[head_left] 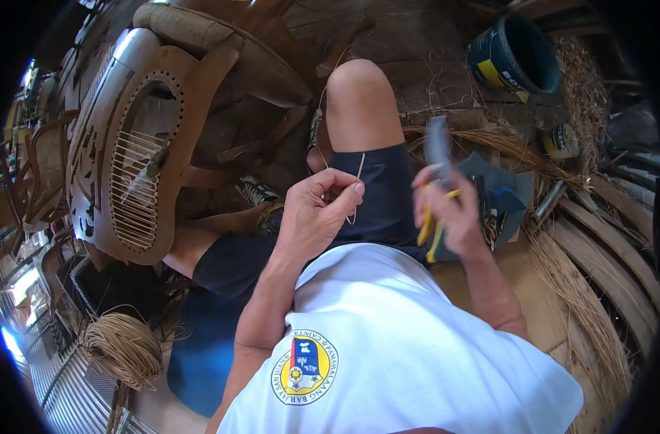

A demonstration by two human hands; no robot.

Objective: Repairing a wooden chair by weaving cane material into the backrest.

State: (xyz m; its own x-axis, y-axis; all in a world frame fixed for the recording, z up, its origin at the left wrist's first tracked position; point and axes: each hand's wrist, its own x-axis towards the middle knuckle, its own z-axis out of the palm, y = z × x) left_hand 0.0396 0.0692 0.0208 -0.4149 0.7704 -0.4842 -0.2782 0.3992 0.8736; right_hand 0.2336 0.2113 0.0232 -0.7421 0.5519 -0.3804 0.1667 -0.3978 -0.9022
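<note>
Left hand: thumb and fingers pinching a thin strand over the lap, left hand itself pretty steady-looking
Right hand: wrapped round a yellow-handled tool, right hand too blurry for finger detail
Chair back: off to the left, near end of the opening strung crosswise; I'd call it partly done
Left over: far end's bare, no lengthwise strands that I can spot
Writing: lettering on the shirt's badge, bucket and small tub

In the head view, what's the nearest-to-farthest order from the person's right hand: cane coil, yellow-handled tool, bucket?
1. Yellow-handled tool, gripped in the right hand.
2. Dark green bucket, upper right.
3. Cane coil, lower left.
</note>
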